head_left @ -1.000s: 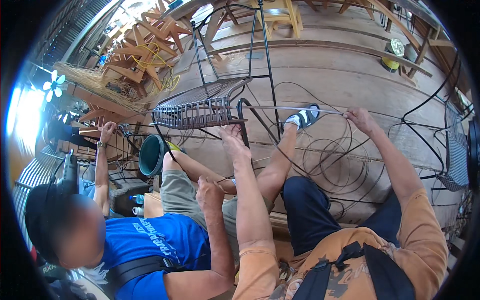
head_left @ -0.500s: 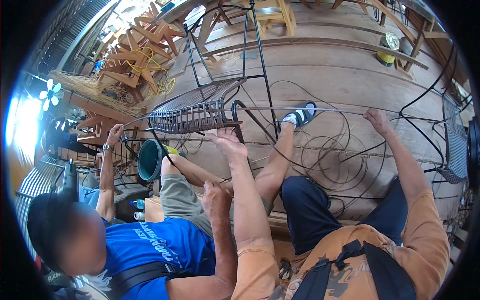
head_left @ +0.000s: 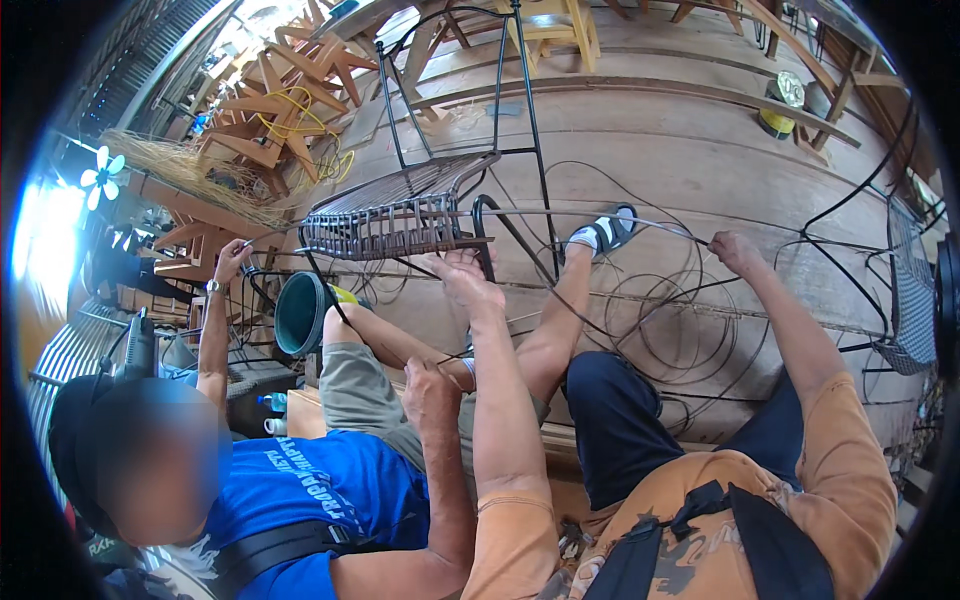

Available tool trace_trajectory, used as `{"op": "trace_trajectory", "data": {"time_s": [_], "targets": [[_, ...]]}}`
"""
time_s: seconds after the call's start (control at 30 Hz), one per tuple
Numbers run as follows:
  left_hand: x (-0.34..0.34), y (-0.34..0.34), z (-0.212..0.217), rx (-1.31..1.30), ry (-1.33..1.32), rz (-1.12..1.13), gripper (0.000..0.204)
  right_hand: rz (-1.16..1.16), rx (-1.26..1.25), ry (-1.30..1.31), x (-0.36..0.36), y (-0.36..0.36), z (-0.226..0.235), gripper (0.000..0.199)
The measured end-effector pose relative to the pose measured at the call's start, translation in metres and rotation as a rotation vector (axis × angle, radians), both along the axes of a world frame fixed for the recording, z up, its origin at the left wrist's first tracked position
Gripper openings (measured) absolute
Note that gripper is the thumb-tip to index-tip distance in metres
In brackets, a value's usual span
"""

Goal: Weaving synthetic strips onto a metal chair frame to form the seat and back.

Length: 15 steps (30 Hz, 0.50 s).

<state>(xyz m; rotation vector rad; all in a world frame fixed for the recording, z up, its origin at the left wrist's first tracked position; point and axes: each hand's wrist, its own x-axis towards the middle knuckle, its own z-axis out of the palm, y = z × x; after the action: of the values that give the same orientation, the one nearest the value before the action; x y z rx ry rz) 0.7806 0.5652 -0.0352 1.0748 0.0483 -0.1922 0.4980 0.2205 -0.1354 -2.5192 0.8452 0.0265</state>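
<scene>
- Brown strand (head_left: 585, 212), one length: stretched nearly straight between the seat and the right hand, above the floor; its free run is judged not yet worked in.
- Seat (head_left: 390, 222), brown, on a black metal chair: found left of centre, in front of both people. Long parallel strands are laid over its top; its near edge is crossed by short uprights, with a denser band below.
- Progress, as judged: top covering and lower band are well advanced; gaps are left between the uprights, so the near edge is taken as part-filled.
- Chair back (head_left: 518, 151), black metal: bare bars, no weaving seen.
- Right hand (head_left: 738, 252): grip closed on the strand's far end.
- Left hand (head_left: 472, 287): grip loose and palm up, fingers spread under the seat's near right corner; whether the seat is touched cannot be told.
- Co-worker's hand (head_left: 232, 260): raised beyond the seat's left end, near a thin strand; its hold cannot be made out.
- Coil (head_left: 672, 300), dark, loose: spread on the floor below the strand, judged unused.
- Bucket (head_left: 303, 315), green: tilted, below the seat's left end.
</scene>
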Motion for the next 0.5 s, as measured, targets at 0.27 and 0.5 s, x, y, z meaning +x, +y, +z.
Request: {"op": "trace_trajectory", "data": {"time_s": [0.27,0.5], "targets": [[0.002,0.0,-0.008,0.066,-0.018,-0.045,0.052,0.055,-0.161,0.085,0.034,0.034,0.015,0.035],[0.004,0.004,-0.011,0.087,-0.05,-0.028,0.049,0.339,0.23,-0.504,0.217,0.158,0.079,0.054]]}}
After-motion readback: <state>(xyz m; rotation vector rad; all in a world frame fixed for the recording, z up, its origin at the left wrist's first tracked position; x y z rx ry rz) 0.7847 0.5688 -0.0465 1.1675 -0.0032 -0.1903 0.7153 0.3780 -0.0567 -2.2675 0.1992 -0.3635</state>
